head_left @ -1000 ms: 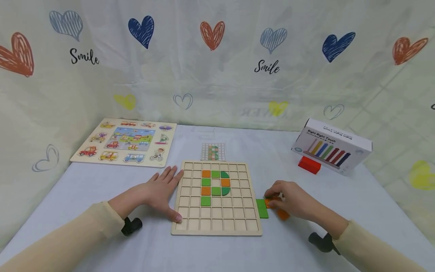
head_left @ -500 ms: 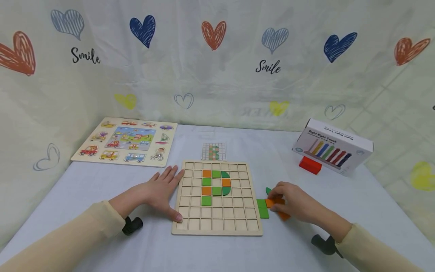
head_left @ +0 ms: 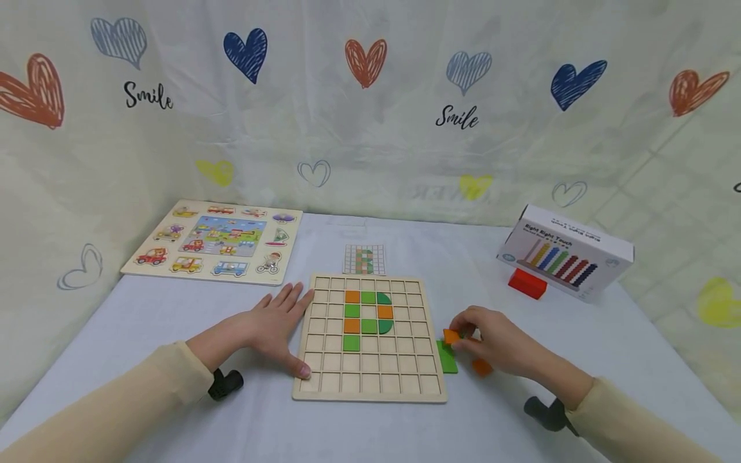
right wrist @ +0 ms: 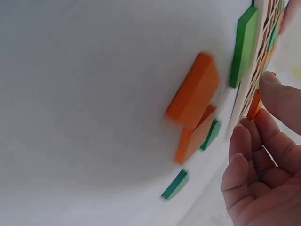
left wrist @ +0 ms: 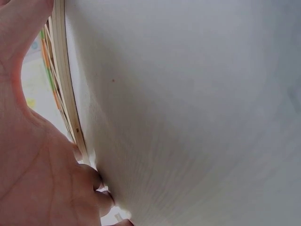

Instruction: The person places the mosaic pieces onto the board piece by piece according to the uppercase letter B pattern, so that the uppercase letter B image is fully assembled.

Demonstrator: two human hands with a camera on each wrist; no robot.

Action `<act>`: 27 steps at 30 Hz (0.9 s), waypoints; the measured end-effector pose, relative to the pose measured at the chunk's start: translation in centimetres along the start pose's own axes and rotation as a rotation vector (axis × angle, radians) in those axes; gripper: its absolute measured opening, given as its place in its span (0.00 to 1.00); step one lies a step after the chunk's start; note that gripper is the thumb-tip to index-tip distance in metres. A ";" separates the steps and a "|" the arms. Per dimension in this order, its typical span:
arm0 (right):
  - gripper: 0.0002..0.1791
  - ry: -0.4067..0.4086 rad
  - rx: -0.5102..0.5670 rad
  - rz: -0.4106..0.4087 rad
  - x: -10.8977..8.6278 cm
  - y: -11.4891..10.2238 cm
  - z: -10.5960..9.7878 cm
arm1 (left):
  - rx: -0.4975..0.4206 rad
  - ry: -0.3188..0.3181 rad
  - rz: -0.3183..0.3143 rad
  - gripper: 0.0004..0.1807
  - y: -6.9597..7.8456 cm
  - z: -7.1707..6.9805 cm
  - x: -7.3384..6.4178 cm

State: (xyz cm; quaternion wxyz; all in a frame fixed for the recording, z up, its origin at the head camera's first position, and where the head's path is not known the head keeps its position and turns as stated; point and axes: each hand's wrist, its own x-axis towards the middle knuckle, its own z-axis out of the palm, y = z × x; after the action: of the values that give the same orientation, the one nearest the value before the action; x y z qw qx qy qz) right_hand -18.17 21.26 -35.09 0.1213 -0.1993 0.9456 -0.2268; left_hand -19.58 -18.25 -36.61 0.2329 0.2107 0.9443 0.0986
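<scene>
A wooden grid board (head_left: 370,382) lies on the table, with orange, light green and dark green rounded tiles set in its upper middle cells. My left hand (head_left: 272,329) rests spread along the board's left edge, thumb on the near corner; the left wrist view shows the palm (left wrist: 42,174) beside the board's side. Right of the board, my right hand (head_left: 494,337) pinches an orange square tile (head_left: 451,336) between thumb and fingers, above the light green tiles (head_left: 446,360). Other orange tiles (right wrist: 195,89) and dark green pieces (right wrist: 175,185) lie below that hand.
A small pattern card (head_left: 364,258) lies behind the board. At back left is a vehicle picture puzzle (head_left: 211,243). A white box (head_left: 567,251) leans on a red block (head_left: 527,283) at back right. A printed cloth (head_left: 370,128) hangs behind.
My right hand has lifted an orange tile from the loose group and moved it slightly left, over the green tiles. The left hand stays in place at the board's edge.
</scene>
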 end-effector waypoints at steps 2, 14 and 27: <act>0.12 0.007 0.007 -0.031 0.4 -0.8 0.3 | 0.003 -0.001 0.000 0.77 0.0 0.0 0.0; 0.08 -0.009 -0.035 -0.128 3.6 -7.8 3.8 | 0.004 -0.017 -0.004 0.78 0.1 -0.2 0.0; 0.12 -0.051 -0.136 -0.236 4.7 -12.3 6.6 | 0.013 -0.015 -0.003 0.78 0.1 -0.1 0.2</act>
State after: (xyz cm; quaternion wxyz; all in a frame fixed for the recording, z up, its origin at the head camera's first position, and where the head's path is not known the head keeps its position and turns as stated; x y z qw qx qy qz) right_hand -16.33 6.68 -35.62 0.1041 -0.3226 0.9253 -0.1697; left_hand -19.77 -18.03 -36.56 0.2386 0.2115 0.9434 0.0906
